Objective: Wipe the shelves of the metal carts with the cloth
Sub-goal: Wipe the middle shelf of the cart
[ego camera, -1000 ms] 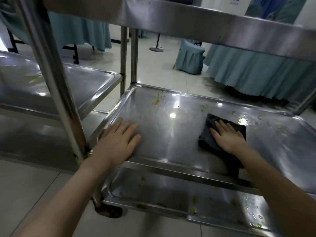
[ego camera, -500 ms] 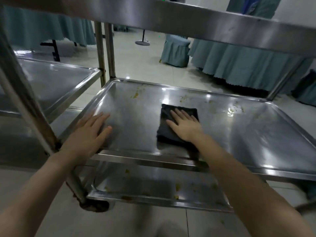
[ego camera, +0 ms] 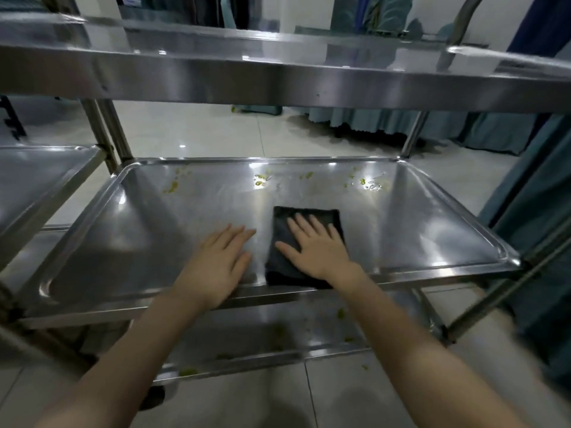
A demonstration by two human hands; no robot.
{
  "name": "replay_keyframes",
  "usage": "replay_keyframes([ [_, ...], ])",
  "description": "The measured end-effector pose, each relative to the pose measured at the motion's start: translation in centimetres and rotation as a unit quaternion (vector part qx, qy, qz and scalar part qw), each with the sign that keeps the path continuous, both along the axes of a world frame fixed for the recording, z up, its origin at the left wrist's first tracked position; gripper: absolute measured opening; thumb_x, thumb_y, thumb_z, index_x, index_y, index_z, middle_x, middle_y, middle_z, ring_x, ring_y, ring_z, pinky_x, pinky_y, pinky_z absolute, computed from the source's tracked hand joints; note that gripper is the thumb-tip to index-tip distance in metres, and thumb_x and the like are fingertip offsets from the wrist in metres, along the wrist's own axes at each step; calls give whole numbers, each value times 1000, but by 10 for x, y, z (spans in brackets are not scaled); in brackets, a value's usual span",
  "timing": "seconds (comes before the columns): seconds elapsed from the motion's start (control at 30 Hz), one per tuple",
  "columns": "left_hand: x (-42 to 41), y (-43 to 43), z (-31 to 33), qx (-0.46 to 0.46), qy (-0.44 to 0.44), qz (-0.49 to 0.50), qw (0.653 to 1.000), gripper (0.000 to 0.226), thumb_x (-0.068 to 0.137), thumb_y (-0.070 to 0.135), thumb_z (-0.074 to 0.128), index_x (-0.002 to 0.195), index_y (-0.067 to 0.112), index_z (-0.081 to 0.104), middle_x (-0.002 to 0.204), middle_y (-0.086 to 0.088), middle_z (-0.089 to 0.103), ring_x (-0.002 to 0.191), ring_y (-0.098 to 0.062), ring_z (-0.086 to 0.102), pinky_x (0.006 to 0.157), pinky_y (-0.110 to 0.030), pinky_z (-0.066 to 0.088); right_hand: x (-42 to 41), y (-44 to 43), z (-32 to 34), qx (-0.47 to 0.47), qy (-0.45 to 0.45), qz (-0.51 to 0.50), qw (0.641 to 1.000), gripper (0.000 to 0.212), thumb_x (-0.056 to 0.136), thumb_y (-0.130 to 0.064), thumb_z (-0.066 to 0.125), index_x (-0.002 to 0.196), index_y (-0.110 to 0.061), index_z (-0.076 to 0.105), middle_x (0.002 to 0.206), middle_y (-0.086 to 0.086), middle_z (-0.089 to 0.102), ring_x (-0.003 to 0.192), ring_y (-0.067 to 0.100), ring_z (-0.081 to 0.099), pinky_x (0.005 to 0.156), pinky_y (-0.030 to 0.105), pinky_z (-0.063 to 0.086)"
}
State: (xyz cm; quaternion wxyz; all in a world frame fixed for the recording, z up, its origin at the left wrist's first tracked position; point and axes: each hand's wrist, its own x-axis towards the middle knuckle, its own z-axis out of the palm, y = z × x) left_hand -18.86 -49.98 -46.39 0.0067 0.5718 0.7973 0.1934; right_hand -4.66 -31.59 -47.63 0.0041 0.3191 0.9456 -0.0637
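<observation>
The dark cloth (ego camera: 279, 225) lies flat on the cart's middle shelf (ego camera: 154, 230), near its front edge. The right hand (ego camera: 318, 251) presses it down with straight, spread fingers (ego camera: 304, 225), gripping nothing. The left hand (ego camera: 216, 264) rests flat and open on bare metal just beside the cloth. The yellow-green smears (ego camera: 261, 180) run along the far rim, straight ahead of the right fingertips, so the next stroke is probably a push away from the body.
</observation>
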Motion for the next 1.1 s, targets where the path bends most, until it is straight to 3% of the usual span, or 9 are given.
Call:
replay_keyframes([
  [0.17, 6, 28, -7, 19, -21, 23, 999, 48, 104, 34, 31, 151, 25, 29, 159, 0, 28, 148, -18, 15, 121, -36, 15, -20, -25, 2, -10, 3, 98, 995, 67, 98, -64, 19, 155, -35, 3, 162, -16, -7, 149, 9, -7, 120, 40, -4],
  [0.37, 13, 40, -17, 4, 6, -18, 1000, 49, 101, 43, 37, 146, 24, 38, 155, -1, 36, 148, -22, 20, 120, -40, 17, 101, 54, 10, -8, -16, -37, 999, 70, 96, -65, 26, 156, -33, 9, 163, -13, 1, 150, 11, 3, 120, 41, 7],
  [0.5, 38, 24, -3, 57, -30, -64, 996, 46, 96, 40, 42, 130, 12, 57, 134, -10, 57, 135, -29, 43, 110, -40, 33, 138, 41, 11, -6, 45, -53, 998, 55, 101, -48, 38, 152, -29, 30, 159, -8, 26, 147, 15, 22, 117, 43, 20],
  [0.6, 64, 4, 18, -3, -76, -62, 995, 38, 97, 33, 50, 129, 14, 56, 131, -8, 57, 133, -28, 45, 108, -37, 37, 137, 4, 20, -31, 112, -65, 991, 42, 98, -29, 57, 138, -17, 55, 139, 4, 57, 134, 20, 48, 110, 42, 34],
  [0.7, 84, -7, 58, -89, -123, -58, 987, 44, 97, 30, 53, 140, 20, 47, 136, -1, 52, 129, -22, 45, 106, -33, 37, 148, -25, 45, -110, 112, -44, 987, 32, 94, -21, 64, 125, -14, 66, 123, 9, 67, 118, 28, 61, 100, 38, 41],
  [0.77, 96, -9, 94, -155, -141, -47, 977, 48, 98, 33, 50, 144, 25, 40, 142, 0, 47, 131, -21, 43, 105, -33, 37, 156, -38, 75, -186, 95, -59, 976, 29, 97, -24, 59, 125, -18, 66, 123, 6, 67, 112, 29, 61, 90, 29, 39],
  [0.87, 115, -11, 155, -217, -173, -33, 960, 48, 99, 36, 47, 146, 31, 37, 147, -6, 44, 134, -25, 42, 105, -36, 39, 178, -55, 126, -237, 74, -93, 964, 36, 99, -29, 55, 134, -23, 59, 134, 4, 61, 122, 27, 55, 98, 31, 39],
  [1.0, 148, -19, 242, -194, -160, -62, 966, 40, 99, 35, 47, 138, 27, 47, 131, 0, 57, 121, -21, 54, 98, -37, 44, 234, -77, 212, -269, 98, -107, 952, 34, 97, -20, 59, 130, -13, 62, 129, 4, 65, 119, 25, 58, 95, 23, 35],
  [1.1, 179, -19, 306, -161, -165, -80, 970, 34, 98, 34, 49, 131, 26, 53, 123, 5, 61, 115, -15, 57, 97, -34, 46, 283, -82, 286, -269, 113, -133, 947, 34, 97, -21, 59, 130, -16, 62, 129, 1, 64, 121, 21, 57, 100, 25, 36],
])
